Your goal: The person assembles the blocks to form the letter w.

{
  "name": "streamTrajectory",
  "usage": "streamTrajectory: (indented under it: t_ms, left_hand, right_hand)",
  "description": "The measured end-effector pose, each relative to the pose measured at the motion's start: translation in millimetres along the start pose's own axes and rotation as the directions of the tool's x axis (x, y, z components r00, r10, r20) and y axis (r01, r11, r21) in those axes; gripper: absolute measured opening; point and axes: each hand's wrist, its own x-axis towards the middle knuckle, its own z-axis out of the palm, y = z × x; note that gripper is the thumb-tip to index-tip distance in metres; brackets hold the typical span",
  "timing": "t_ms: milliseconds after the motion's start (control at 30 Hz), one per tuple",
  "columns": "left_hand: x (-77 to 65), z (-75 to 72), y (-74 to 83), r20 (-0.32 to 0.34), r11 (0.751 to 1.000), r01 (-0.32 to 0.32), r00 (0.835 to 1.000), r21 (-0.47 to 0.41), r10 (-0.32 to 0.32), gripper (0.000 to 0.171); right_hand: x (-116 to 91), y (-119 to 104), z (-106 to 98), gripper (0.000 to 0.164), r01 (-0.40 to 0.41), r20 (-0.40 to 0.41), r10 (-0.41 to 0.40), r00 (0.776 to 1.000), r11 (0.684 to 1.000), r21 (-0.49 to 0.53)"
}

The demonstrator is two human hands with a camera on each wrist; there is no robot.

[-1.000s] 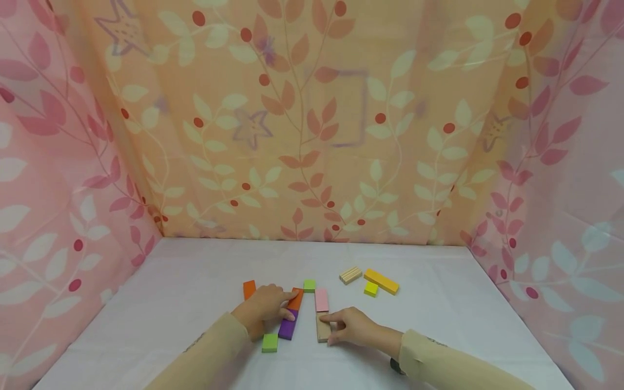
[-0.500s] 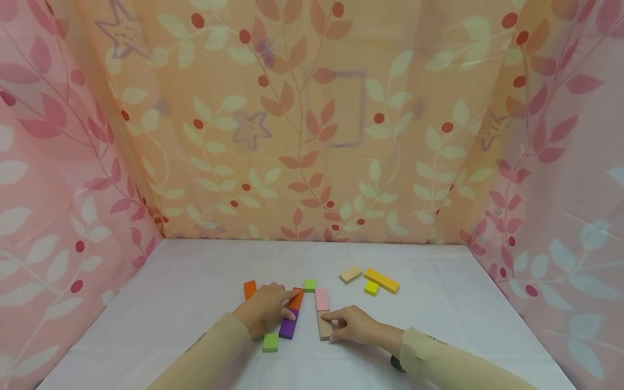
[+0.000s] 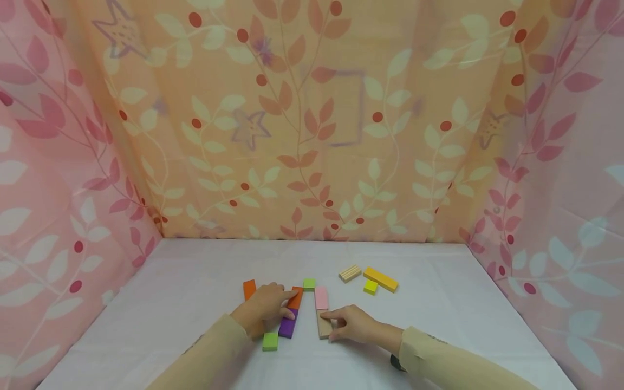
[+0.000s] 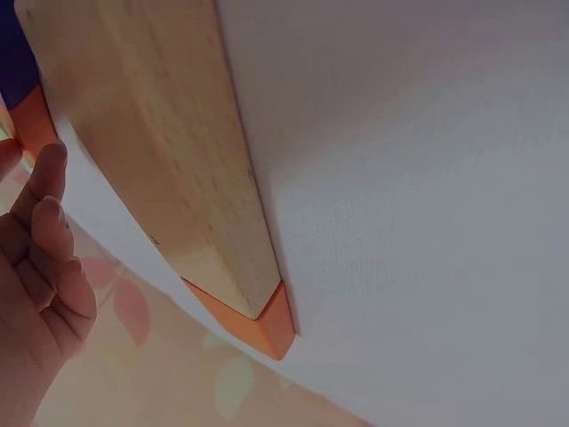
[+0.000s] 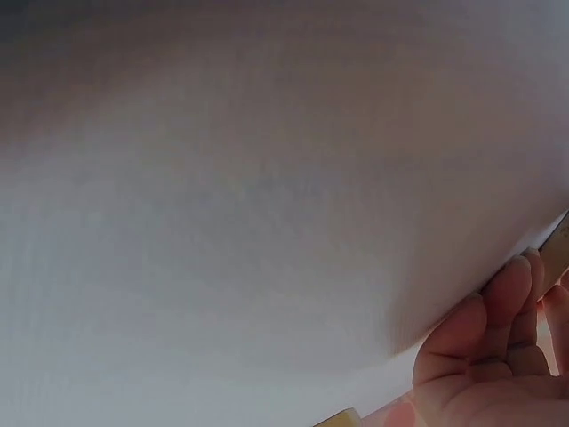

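In the head view, my left hand [image 3: 263,307] lays its index finger on an orange block [image 3: 295,303] and its thumb on a purple block [image 3: 287,327]; these lie end to end. A long wooden block [image 4: 169,151], mostly behind that hand in the head view, meets a second orange block [image 3: 249,288]. My right hand [image 3: 358,325] grips a flat wooden block [image 3: 324,329], index finger on top and thumb at its near corner. That block touches a pink block [image 3: 321,298]. Curled fingers of the right hand show in the right wrist view.
One green block [image 3: 309,285] lies at the far end between the two rows, another green block [image 3: 270,342] near the left forearm. Back right are a grooved wooden block [image 3: 350,273], a yellow cube [image 3: 370,287] and a long yellow-orange block [image 3: 381,279]. Patterned cloth [image 3: 312,162] encloses the white table.
My right hand has slid the flat wooden block slightly away from me, closing the small gap to the pink block. My left hand has stayed in place.
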Motion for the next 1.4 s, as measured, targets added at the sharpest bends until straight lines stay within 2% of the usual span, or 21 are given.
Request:
streamTrajectory:
  t_ms: [233, 367, 467, 567, 667, 833, 933, 1033, 1100, 1267, 1400]
  left_hand:
    - [-2.1, 0.0, 0.9, -0.015, 1.0, 0.002, 1.0, -0.011, -0.002, 0.062]
    - [-5.9, 0.8, 3.8, -0.065, 1.0, -0.015, 0.998, -0.004, 0.015, 0.062]
    - [-9.1, -0.2, 8.4, -0.109, 0.999, -0.036, 0.994, -0.032, 0.033, 0.06]
    - [-9.2, 0.8, 13.3, -0.15, 0.997, -0.058, 0.988, -0.053, 0.049, 0.061]
    - [-6.5, 3.6, 19.4, -0.19, 0.996, -0.083, 0.979, -0.024, 0.077, 0.064]
    - [-1.3, 6.9, 33.4, -0.23, 0.995, -0.1, 0.968, 0.015, 0.101, 0.069]
    - [1.8, 6.8, 41.9, -0.24, 0.995, -0.093, 0.966, 0.021, 0.096, 0.068]
    - [4.3, 6.7, 49.2, -0.224, 0.997, -0.063, 0.972, 0.043, 0.071, 0.068]
    - [5.6, 7.3, 52.9, -0.206, 0.997, -0.042, 0.977, 0.063, 0.054, 0.069]
    - [7.0, 9.2, 59.7, -0.17, 0.994, -0.005, 0.985, 0.108, 0.024, 0.071]
    - [8.3, 11.1, 62.7, -0.168, 0.986, 0.007, 0.986, 0.164, 0.021, 0.07]
  right_hand:
    - [-3.9, 6.8, -13.6, 0.048, 0.031, -0.023, -0.031, 0.999, 1.0, 0.005]
    - [-8.8, 15.0, -25.3, 0.045, 0.018, -0.082, -0.018, 0.996, 1.0, -0.012]
    - [-13.4, 22.9, -34.0, 0.045, -0.026, -0.161, 0.022, 0.987, 0.999, -0.023]
    - [-16.8, 31.5, -42.2, 0.046, -0.092, -0.26, 0.086, 0.962, 0.996, -0.01]
    - [-17.3, 40.8, -49.4, 0.047, -0.151, -0.349, 0.149, 0.925, 0.988, 0.022]
    - [-15.2, 56.1, -59.5, 0.049, -0.202, -0.437, 0.202, 0.876, 0.978, 0.046]
    - [-14.2, 63.4, -64.2, 0.052, -0.249, -0.445, 0.253, 0.859, 0.966, 0.068]
    - [-12.7, 68.3, -67.2, 0.053, -0.302, -0.435, 0.315, 0.844, 0.948, 0.1]
    - [-11.3, 70.7, -67.9, 0.052, -0.322, -0.438, 0.328, 0.837, 0.943, 0.091]
    - [-6.4, 73.5, -68.1, 0.049, -0.341, -0.449, 0.326, 0.832, 0.939, 0.05]
    - [-4.3, 74.8, -67.6, 0.046, -0.344, -0.445, 0.322, 0.835, 0.938, 0.034]
